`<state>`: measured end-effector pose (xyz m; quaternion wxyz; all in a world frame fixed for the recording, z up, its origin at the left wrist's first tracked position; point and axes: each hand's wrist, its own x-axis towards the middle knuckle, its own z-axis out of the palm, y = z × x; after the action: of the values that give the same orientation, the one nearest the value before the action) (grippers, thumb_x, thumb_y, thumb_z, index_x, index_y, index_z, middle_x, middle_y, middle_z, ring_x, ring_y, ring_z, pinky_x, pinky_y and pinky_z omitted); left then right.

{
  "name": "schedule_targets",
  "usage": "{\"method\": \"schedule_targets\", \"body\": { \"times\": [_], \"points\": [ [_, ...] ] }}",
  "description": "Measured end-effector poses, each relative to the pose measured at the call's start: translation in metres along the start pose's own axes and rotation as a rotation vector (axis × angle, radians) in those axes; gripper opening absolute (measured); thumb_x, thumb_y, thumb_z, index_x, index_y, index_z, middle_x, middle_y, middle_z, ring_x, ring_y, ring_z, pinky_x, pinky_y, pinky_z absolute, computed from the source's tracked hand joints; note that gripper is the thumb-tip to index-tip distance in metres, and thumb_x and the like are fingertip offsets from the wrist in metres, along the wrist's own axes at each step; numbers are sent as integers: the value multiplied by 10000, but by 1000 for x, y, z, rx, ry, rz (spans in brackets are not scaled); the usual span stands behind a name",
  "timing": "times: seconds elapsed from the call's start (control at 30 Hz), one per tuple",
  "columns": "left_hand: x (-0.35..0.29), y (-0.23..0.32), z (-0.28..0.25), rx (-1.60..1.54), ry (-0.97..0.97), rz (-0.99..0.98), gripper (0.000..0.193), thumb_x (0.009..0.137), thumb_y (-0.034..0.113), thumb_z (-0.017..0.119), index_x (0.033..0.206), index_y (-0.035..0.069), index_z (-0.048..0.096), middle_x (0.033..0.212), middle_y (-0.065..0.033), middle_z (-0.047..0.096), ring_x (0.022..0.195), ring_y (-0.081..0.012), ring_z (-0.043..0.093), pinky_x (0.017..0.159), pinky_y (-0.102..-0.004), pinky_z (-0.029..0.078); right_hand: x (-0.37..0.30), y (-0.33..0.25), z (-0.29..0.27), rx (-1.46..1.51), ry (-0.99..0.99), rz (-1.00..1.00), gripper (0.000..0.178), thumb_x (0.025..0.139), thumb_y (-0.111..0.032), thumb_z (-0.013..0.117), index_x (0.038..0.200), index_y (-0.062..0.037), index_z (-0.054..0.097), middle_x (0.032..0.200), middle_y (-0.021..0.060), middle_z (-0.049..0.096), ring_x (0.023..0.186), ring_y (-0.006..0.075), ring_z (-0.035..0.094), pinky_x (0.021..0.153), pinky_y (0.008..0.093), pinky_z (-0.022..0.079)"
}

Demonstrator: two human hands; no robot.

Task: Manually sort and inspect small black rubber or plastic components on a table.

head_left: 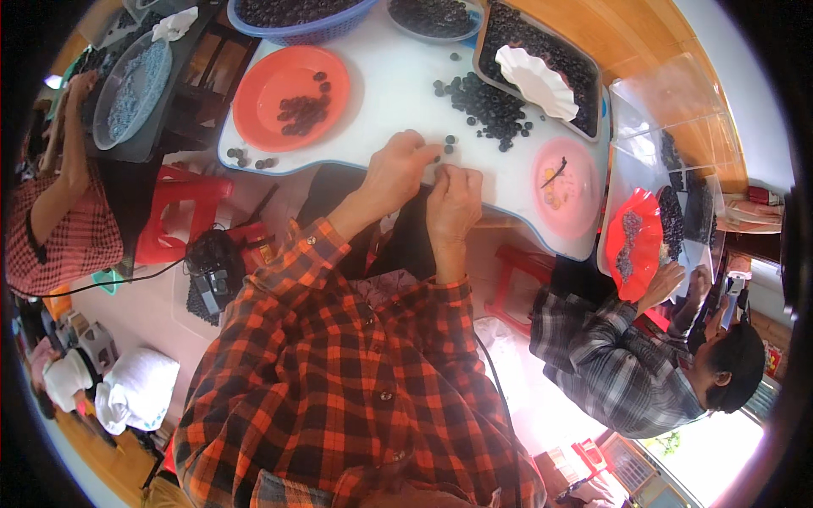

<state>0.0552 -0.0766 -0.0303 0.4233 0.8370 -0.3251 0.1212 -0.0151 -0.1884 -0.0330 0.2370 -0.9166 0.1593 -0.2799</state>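
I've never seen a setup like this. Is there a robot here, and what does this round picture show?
No robot: these are a person's bare left hand and right hand. A wide fisheye camera on that person's head looks down, so straight edges bend. The white table bears a loose pile of black bead-like pieces, an orange-red basin with more, a blue basket and a metal tray, both full, and a pink dish. One small dark piece seems to sit at the left fingertips; the right hand's grip is hidden.
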Motion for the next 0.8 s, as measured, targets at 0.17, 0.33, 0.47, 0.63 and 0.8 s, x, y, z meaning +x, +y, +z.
{"method": "schedule_targets", "body": {
  "times": [0.17,0.33,0.47,0.63,0.8],
  "points": [
    [2,-3,8,44,-123,42,307,760,28,601,1055,87,663,911,-112,548,887,-320,567,676,-419,504,-3,3,2,21,5,7,96,850,-71,638,943,-47,640,930,133,574,811,343,608,684,428,489],
    [3,-4,7,121,-148,67,302,755,13,665,1056,45,661,927,-117,574,862,-313,600,690,-381,526,-4,4,2,14,5,1,92,866,-66,617,952,-36,619,928,140,564,831,356,594,700,436,478],
    [-5,-15,6,-22,-31,15,243,822,30,675,1064,17,649,924,-96,624,812,-255,633,681,-335,537,-4,3,3,3,-8,2,84,870,-72,615,945,-36,616,926,148,562,823,359,589,697,439,474],
    [-12,-15,-14,-1246,-129,-716,269,960,91,591,1212,2,619,1001,-87,679,788,-102,647,691,-237,561,-5,5,6,-16,15,-1,82,866,-73,622,939,-36,615,918,146,567,821,357,591,697,437,475],
    [-20,-6,-28,-1595,-95,-829,287,969,49,547,1235,-51,586,1030,-139,675,823,-138,674,744,-247,588,-6,4,6,-16,31,-13,86,857,-66,629,936,-37,613,910,141,571,820,355,593,696,434,478]
  ]
}}
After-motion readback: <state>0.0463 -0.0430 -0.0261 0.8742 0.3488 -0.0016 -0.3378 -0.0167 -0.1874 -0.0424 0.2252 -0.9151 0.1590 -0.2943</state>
